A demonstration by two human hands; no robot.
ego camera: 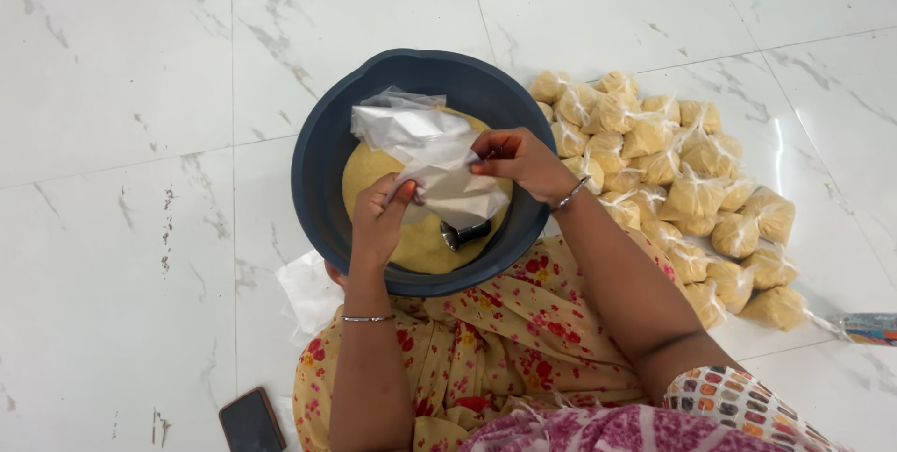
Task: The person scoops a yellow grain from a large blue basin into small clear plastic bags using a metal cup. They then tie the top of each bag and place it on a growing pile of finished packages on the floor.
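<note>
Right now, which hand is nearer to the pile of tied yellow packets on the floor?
Right. The right hand pinches the clear plastic bags over the basin's side next to the pile of packets. The left hand grips the bags farther away, across the basin.

Both bare forearms reach forward from the lap, each wrist banded with a thin bangle, the left hand (378,218) raised with fingers curled and thumb pinching, the right hand (517,160) bent inward, fingertips pinched together.
</note>
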